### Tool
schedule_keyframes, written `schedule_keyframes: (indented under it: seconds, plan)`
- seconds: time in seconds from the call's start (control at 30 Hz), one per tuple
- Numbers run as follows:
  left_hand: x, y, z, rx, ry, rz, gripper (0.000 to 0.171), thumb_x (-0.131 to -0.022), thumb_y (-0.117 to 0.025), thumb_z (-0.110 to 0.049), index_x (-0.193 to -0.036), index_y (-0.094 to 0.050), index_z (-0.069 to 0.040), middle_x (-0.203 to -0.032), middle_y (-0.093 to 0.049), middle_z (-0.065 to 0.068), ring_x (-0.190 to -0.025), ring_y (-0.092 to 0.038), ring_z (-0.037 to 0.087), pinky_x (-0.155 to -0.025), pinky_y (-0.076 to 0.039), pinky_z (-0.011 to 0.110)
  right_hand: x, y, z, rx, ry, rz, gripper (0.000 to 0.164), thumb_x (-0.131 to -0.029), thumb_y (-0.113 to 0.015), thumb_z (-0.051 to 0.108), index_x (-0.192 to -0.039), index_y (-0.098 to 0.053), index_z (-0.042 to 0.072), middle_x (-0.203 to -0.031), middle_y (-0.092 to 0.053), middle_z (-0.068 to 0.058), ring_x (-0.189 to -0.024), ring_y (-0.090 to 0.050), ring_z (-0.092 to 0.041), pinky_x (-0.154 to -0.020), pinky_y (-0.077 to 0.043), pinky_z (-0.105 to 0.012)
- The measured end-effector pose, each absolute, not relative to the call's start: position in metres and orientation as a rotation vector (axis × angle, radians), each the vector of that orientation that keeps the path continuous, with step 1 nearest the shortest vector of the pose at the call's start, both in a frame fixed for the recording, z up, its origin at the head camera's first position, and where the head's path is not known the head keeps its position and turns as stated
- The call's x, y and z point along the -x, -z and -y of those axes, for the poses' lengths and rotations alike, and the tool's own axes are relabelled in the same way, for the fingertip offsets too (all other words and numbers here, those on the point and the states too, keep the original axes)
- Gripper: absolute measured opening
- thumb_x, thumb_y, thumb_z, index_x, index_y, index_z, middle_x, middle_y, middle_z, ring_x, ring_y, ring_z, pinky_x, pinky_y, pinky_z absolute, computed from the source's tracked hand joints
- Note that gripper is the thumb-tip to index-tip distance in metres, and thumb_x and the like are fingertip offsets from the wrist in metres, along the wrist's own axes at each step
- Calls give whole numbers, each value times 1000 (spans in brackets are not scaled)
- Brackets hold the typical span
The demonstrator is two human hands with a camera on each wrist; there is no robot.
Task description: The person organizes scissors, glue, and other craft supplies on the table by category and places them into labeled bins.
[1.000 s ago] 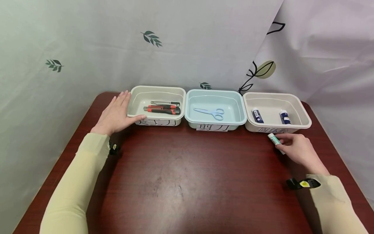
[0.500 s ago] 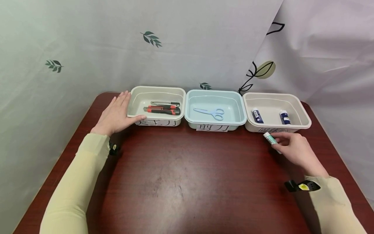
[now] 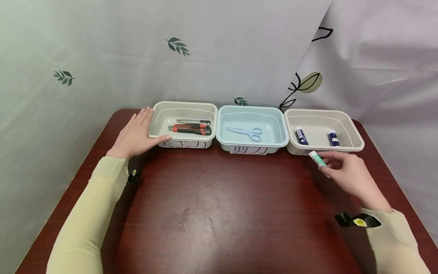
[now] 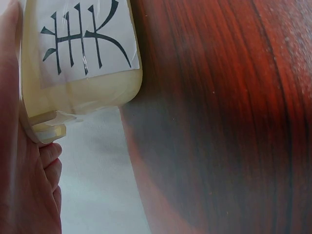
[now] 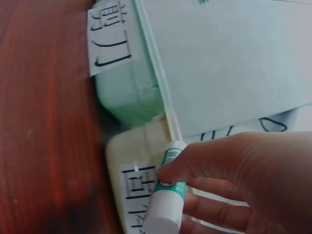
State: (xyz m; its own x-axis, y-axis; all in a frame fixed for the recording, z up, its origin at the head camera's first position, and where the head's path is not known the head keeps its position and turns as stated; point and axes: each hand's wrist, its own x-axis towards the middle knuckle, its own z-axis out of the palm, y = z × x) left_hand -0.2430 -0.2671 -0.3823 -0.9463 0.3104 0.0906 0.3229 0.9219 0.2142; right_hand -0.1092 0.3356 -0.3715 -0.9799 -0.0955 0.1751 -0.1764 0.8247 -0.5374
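Observation:
Between thumb and fingers my right hand pinches a white and green glue stick, tilted, just in front of the right beige bin. That bin holds two dark blue glue sticks lying apart. My left hand rests on the left corner of another beige bin, fingers extended along its side and thumb over the front rim. Red and black utility knives and a slimmer grey one lie inside it. In the right wrist view the held glue stick overlaps the bin's label.
A light blue bin with blue scissors stands between the beige bins. Paper labels with written characters mark the fronts. The bins line the back of the dark red table, before a leaf-patterned curtain.
My right hand has brought the glue stick slightly left and up, nearer the right bin's front. The left hand stays where it was, and the bins have not moved.

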Motion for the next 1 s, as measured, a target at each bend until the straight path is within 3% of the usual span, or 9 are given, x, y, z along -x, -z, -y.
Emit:
schedule_keyframes:
  seconds: [0.7,0.77,1.0]
  plan:
    - [244,384,268,502,344,3020,117,-88,-56,-76,-160,-13,6,-165,-14,26,-153,-9,37,-124,-4,49,121,338,-340,-170,-913,2755,37,-86,-78,4,-122,-72,-2,-86,-74,-16,-66,-61,12,-55,-46,-9]
    - [244,384,268,500,340,3020,117,-88,-56,-76,-160,-13,6,-165,-14,26,-153,-9,37,-124,-4,49,124,335,-340,-156,-916,2747,37,-87,-78,5,-123,-72,-1,-86,-74,-13,-68,-60,14,-57,-46,-8]
    - [243,383,267,502,340,3019,117,-89,-56,-75,-160,-13,6,-165,-14,26,-153,-9,37,-124,-4,49,131,325,-342,-67,-920,2716,37,-88,-80,12,-124,-73,6,-83,-62,30,-72,-58,18,-56,-44,-10]
